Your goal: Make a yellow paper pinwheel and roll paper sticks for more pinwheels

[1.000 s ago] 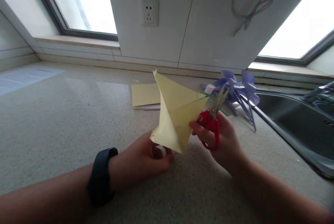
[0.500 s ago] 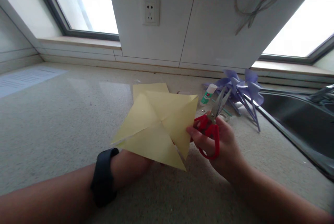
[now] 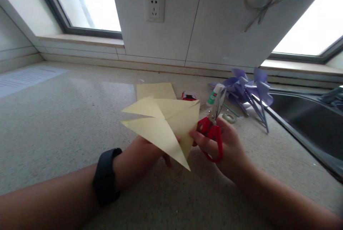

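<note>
You hold the slit yellow paper (image 3: 171,133) above the surface (image 3: 66,133): your right hand (image 3: 226,146) pinches its right edge and clasps red-handled scissors (image 3: 213,132); your left hand (image 3: 143,151) is beneath the paper, grip hidden.

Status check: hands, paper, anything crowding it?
Right hand pinching slit yellow paper sheet, also holding red-handled metal scissors. Left hand beneath sheet, partly hidden, grip unclear. White-capped green glue stick beyond scissors.
</note>
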### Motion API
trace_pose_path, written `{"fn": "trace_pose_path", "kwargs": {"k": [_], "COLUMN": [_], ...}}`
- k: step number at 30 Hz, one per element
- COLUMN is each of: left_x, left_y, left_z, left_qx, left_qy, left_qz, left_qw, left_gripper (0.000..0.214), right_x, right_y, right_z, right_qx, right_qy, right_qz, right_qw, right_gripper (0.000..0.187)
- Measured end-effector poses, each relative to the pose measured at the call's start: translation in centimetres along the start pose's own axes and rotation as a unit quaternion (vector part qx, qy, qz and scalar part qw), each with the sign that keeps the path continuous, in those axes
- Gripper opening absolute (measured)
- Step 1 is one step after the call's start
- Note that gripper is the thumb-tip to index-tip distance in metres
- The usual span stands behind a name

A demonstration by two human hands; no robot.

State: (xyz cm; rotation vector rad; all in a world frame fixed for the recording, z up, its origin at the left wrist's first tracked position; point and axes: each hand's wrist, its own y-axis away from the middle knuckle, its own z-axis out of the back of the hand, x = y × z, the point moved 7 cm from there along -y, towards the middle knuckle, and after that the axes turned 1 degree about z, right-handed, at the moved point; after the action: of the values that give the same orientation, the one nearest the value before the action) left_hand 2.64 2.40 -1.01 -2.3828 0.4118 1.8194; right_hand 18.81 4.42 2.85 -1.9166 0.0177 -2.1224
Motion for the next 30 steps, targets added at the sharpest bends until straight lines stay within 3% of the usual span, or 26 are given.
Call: {"fn": "trace_pose_path", "kwargs": {"k": [15,20,23,30], "left_x": [-1.0,-0.8,-0.9,-0.8], "left_y": [0.3,0.4,0.4,0.3], "left_z": [0.6,0.7,0.8,0.8], "left_qx": [-0.041,-0.070,-0.073,-0.054], "left_qy": [0.102,0.109,0.120,0.093], "left_qz": [-0.010,0.025,0.016,-0.010], "left_qw": [0.994,0.991,0.990,0.994], "left_gripper": [0.018,0.025,0.038,0.034], "right_x": [-0.1,-0.1,-0.3,-0.3], "right_y": [0.2,0.0,0.0,-0.1], "right_z": [-1.5,-1.6,-1.5,-1.7], "right_qx": [0.101,0.102,0.097,0.096], "right_qy": [-0.015,-0.007,-0.005,-0.009], "right_qz": [-0.009,0.001,-0.013,-0.013], "right_qw": [0.995,0.995,0.995,0.995], "right_gripper": [0.034,0.037,0.037,0.033]}}
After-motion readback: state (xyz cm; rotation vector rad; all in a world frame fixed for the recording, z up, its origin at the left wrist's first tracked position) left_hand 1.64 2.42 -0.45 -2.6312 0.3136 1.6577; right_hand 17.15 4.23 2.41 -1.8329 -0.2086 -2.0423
